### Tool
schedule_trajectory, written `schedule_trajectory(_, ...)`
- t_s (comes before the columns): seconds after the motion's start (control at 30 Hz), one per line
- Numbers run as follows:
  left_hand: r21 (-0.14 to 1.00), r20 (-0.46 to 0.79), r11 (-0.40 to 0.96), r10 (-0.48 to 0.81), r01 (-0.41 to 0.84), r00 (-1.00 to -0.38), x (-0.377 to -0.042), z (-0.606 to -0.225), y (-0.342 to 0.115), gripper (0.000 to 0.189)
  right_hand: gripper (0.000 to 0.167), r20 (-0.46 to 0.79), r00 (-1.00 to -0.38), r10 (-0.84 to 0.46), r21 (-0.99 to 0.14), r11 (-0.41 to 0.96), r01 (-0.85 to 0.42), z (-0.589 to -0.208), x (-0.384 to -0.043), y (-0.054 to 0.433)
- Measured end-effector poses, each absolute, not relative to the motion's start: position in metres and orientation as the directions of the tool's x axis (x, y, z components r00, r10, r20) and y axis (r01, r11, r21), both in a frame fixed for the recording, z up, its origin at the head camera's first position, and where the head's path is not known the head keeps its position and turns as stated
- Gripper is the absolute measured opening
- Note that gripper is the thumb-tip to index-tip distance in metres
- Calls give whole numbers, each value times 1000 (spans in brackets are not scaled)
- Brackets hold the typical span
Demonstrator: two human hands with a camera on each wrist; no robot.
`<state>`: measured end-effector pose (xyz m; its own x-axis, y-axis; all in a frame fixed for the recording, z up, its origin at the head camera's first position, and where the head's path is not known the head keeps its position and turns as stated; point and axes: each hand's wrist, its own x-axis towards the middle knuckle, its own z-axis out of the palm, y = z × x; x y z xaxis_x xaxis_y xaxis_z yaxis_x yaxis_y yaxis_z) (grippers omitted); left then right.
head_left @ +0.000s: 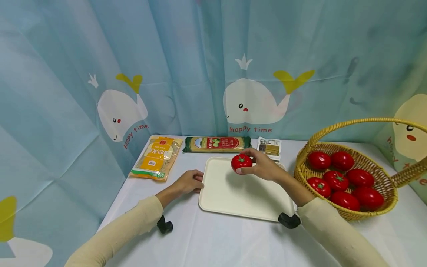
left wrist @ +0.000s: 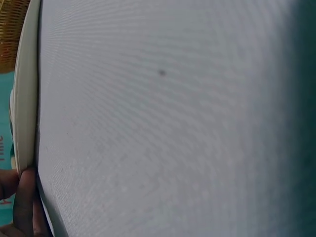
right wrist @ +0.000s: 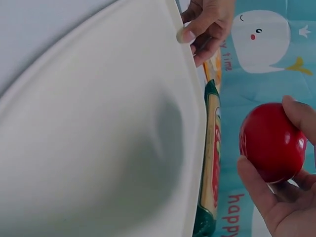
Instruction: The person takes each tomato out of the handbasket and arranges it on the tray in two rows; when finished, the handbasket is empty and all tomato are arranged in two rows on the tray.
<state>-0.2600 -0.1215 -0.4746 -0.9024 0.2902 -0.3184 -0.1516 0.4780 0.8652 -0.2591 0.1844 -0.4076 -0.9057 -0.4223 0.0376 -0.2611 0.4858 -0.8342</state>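
At the left edge of the cream tray [head_left: 233,200], the left hand [head_left: 189,181] pinched the rim, thumb uppermost. The tray appeared stiff, smooth and light; its rim was judged the proper hold. Above the tray, raised off its surface, the right hand [head_left: 265,167] gripped a red tomato [head_left: 241,163], thumb and fingers on opposite sides, spread only to the fruit's width. Its glossy skin suggested some slip; the body looked firm and probably light, though whether real or imitation could not be confirmed. A hold around the widest part, without hard squeezing, was judged soundest. Farther right, a wicker basket [head_left: 301,168] contained more tomatoes [head_left: 360,178].
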Motion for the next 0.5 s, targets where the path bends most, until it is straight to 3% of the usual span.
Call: schedule_trajectory(0.5,861,-319,486,284,-152,-904,-261,-474,-120,42,57,22,-924,-383,-852,476,-217,-416,-278,167)
